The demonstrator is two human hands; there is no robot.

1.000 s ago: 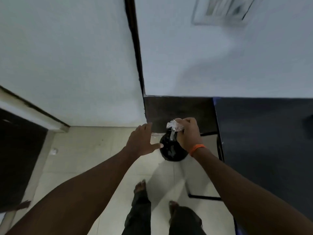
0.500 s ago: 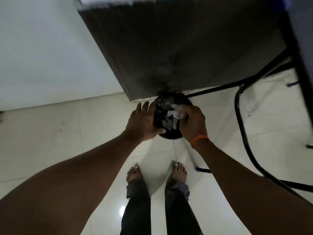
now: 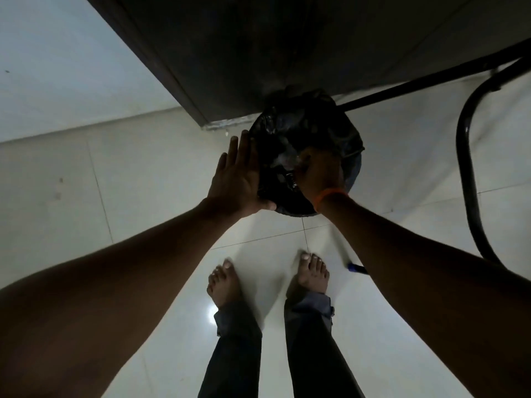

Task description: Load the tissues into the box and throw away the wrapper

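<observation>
- One bin [image 3: 310,133] here, lined with a black bag, standing upright on the pale tiled floor [image 3: 115,196] with its mouth facing up at the camera, right against the corner of a dark cabinet [image 3: 244,53].
- Two hands on it: the left hand [image 3: 238,179] lies flat against the bin's left rim, fingers straight and close together, thumb hooked under the near edge.
- The right hand [image 3: 319,170], orange band [image 3: 330,196] at the wrist, reaches into the mouth; its fingers are curled down, but I cannot tell whether they clamp anything.
- One clear crinkled wrapper [image 3: 284,160] shows just beside those fingers, inside the bag; too crumpled to give it a long axis.
- Two bare feet below, one black tube frame [image 3: 465,156] at right.
</observation>
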